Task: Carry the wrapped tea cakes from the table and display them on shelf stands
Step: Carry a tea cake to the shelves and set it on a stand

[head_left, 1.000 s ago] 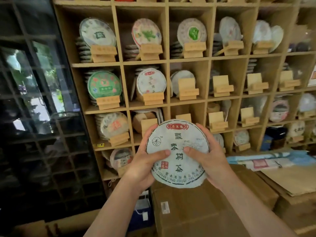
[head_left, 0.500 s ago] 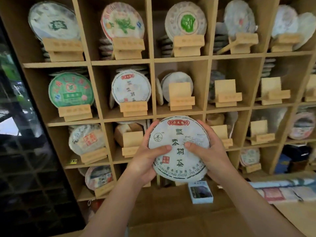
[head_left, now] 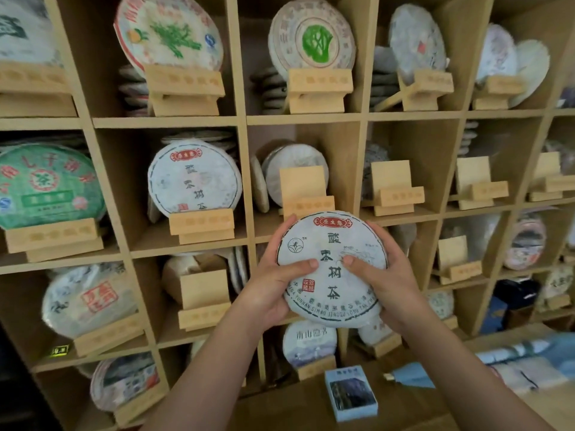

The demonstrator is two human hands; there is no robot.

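Facing out, tea cake (head_left: 332, 269) label "YUNNAN SIMAO"

Matt white paper wraps the tea cake (head_left: 331, 269); shelf (head_left: 242, 119) pale smooth wood.

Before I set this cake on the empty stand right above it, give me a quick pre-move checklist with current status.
1. Both hands grip the tea cake: left hand, right hand: ok.
2. Label faces outward, upright: ok.
3. Empty stand bears no cake: ok.
4. Stand ledge unobstructed: ok.
5. Cakes behind stand leave room: cannot tell.
6. Wrapper intact at back: cannot tell.
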